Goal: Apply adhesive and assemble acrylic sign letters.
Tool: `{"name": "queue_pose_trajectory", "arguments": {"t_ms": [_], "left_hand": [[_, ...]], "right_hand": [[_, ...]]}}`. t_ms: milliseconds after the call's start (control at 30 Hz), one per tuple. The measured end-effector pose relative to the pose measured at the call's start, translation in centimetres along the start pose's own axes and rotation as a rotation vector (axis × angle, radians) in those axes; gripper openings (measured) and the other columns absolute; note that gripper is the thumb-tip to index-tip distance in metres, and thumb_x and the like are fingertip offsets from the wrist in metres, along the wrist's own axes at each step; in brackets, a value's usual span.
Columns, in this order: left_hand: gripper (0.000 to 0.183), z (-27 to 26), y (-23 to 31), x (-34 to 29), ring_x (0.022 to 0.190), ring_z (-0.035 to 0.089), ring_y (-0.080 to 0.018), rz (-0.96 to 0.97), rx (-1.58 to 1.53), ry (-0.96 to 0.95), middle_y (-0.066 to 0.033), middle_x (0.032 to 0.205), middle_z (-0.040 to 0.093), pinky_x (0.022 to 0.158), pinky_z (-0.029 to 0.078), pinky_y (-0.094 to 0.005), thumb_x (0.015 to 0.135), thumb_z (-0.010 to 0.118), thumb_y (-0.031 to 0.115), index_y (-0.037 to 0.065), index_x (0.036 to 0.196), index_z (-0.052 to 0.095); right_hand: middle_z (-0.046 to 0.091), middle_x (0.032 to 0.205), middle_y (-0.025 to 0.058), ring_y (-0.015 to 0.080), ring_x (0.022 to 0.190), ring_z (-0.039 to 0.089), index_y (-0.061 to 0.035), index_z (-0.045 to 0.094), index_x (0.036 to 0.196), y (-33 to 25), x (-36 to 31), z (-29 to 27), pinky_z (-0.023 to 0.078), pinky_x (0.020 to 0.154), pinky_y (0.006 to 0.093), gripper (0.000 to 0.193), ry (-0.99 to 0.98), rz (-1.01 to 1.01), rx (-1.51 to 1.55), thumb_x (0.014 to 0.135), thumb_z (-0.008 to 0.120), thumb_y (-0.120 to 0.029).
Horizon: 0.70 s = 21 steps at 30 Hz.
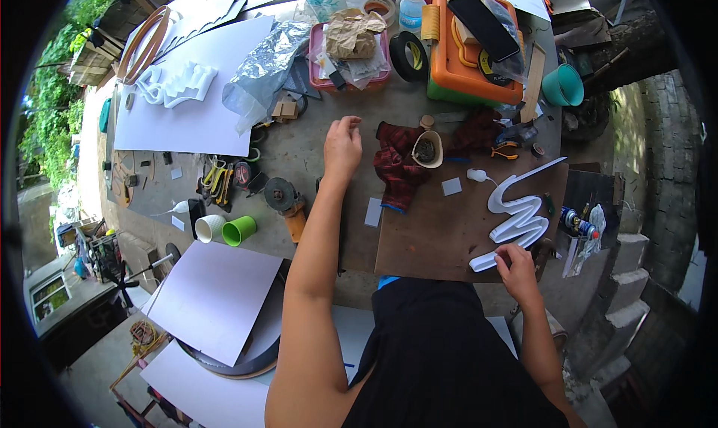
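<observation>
The right hand [517,269] is bent at the wrist, thumb and fingers drawn together at the lower end of a white zigzag strip [516,224]; whether they pinch it or merely touch it, I cannot tell. The left hand [342,145] reaches out over the table [299,151] on a nearly straight arm, fingers loosely curled, with nothing visible in its grasp, though the palm is hidden. The smooth strip lies in rounded folds, its upper end tapering, on a flat brown board [419,241] at the near right of the table. Just left of it is a small white bottle [476,175] with a thin nozzle, and beyond that a beige cup [439,142] with dark contents, beside crumpled red-and-black checked cloth [395,166]. Left of the left forearm lies an orange-bodied grinder [295,222], then a ribbed green cup [238,232]. Farther back, crumpled brown paper [351,35] tops a pink tub [314,54]; a black phone [484,27] rests on an orange-lidded green box [441,72], and a clear bottle [410,13] bears a blue label, its print too small to read.
</observation>
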<state>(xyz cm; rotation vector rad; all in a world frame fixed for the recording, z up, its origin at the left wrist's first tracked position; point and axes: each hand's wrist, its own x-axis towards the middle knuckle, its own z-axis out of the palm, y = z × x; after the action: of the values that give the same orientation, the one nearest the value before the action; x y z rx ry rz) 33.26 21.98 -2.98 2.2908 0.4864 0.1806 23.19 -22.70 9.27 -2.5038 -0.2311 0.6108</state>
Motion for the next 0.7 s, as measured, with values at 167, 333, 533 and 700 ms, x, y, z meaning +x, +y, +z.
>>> {"name": "queue_pose_trajectory", "arguments": {"t_ms": [167,333,533,700], "left_hand": [[0.032,5.9,2.8,6.3,0.113,0.067,-0.0391,0.090,0.033,-0.377,-0.0195,0.118,0.071,0.099,0.054,-0.0476,0.092,0.073,0.016,0.010,0.123,0.071],[0.045,12.7,4.1,7.7,0.125,0.063,-0.0409,0.155,0.115,-0.677,-0.0227,0.124,0.069,0.108,0.051,-0.0468,0.086,0.078,0.022,0.014,0.130,0.072],[0.042,14.1,4.0,7.6,0.122,0.064,-0.0427,0.096,0.119,-0.650,-0.0247,0.128,0.067,0.105,0.053,-0.0477,0.083,0.076,0.020,0.013,0.124,0.075],[0.042,12.7,2.1,7.5,0.117,0.065,-0.0460,0.106,-0.006,-0.703,-0.0248,0.121,0.067,0.102,0.053,-0.0501,0.083,0.081,0.025,0.011,0.122,0.073]], "right_hand": [[0.070,0.089,0.0092,0.0282,0.083,0.068,-0.0052,0.070,0.100,-0.7,-0.8,0.5,0.045,0.082,0.0407,0.014,-0.048,0.001,0.003,0.090,0.076,-0.012],[0.071,0.091,0.0095,0.0285,0.085,0.068,-0.0050,0.070,0.101,-0.1,-2.3,-0.4,0.046,0.084,0.0409,0.014,0.052,0.012,-0.017,0.090,0.075,-0.011],[0.071,0.093,0.0106,0.0284,0.087,0.069,-0.0040,0.070,0.101,2.8,-4.5,-0.2,0.046,0.086,0.0416,0.013,0.031,0.174,0.049,0.090,0.074,-0.010],[0.071,0.092,0.0109,0.0294,0.088,0.069,-0.0040,0.070,0.101,3.7,-2.7,-0.1,0.046,0.086,0.0412,0.014,-0.043,0.045,0.008,0.090,0.075,-0.010]]}}
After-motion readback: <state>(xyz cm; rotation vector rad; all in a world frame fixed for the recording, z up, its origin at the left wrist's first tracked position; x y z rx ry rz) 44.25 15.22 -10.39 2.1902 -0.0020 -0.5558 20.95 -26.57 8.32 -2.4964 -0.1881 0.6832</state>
